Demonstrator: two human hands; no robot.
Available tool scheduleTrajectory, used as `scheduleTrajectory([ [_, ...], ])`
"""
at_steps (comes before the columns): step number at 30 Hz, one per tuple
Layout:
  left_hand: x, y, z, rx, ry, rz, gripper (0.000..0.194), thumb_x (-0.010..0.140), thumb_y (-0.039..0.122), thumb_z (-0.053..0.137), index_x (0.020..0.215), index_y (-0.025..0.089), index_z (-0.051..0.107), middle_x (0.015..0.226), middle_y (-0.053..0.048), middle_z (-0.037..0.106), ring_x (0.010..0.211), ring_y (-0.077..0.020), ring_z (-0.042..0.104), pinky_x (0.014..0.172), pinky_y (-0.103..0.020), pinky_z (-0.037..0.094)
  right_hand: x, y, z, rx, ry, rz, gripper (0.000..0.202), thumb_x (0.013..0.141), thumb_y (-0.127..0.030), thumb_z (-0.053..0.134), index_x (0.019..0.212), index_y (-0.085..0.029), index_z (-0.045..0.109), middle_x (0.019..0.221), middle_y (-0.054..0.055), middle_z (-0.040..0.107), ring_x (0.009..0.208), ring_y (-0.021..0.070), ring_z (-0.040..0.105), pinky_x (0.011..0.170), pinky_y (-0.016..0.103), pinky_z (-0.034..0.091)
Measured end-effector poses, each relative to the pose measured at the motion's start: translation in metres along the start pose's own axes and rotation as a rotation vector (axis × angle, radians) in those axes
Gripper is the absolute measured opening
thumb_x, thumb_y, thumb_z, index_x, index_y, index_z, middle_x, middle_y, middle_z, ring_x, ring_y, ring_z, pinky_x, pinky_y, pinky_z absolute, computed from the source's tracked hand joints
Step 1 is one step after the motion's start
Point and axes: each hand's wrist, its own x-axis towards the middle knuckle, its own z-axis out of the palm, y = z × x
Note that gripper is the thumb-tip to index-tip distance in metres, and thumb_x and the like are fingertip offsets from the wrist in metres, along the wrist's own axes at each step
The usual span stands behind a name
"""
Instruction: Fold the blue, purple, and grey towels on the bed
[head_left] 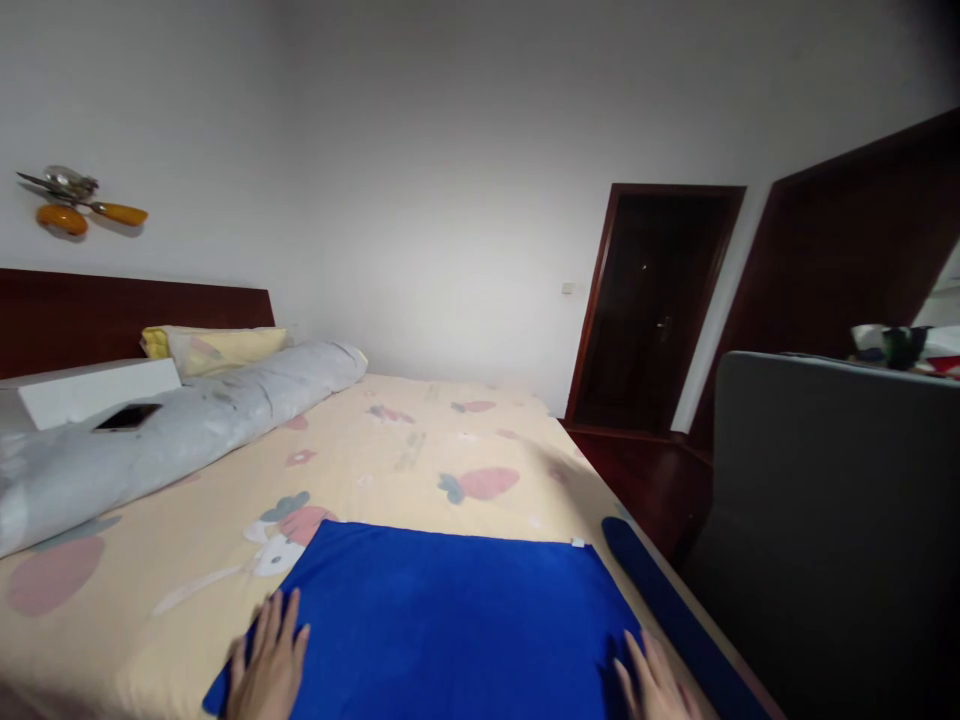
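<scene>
A blue cloth [457, 620] lies spread flat on the bed, with a small white tag at its far right corner. My left hand [268, 655] rests on its left edge, fingers extended and slightly apart. On the opposite edge, my right hand [654, 680] lies with its fingers stretched out, partly cut off by the bottom of the view. Just right of the cloth is a long, narrow dark blue strip [675, 615], folded or rolled, along the bed's side.
The bed's patterned sheet [405, 440] stretches ahead. A long grey rolled bundle [247, 400] carries a phone [129, 417] and a white box [101, 390]. A yellow pillow [229, 348] sits by the headboard [135, 308]. A dark grey chair back or panel [825, 500] stands right.
</scene>
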Motion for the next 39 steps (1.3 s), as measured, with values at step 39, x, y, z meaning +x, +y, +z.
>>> scheduleTrajectory([
  [39, -0.006, 0.041, 0.008, 0.108, -0.152, 0.228, 0.056, 0.094, 0.033, 0.025, 0.148, 0.024, 0.035, 0.157, -0.001, 0.03, 0.146, -0.0183, 0.021, 0.116, -0.041, 0.024, 0.001, -0.062, 0.028, -0.082, 0.034, -0.294, 0.051, 0.091, -0.041, 0.034, 0.127, -0.016, 0.06, 0.147, 0.015, 0.046, 0.139, 0.0321, 0.037, 0.111, 0.054, 0.035],
])
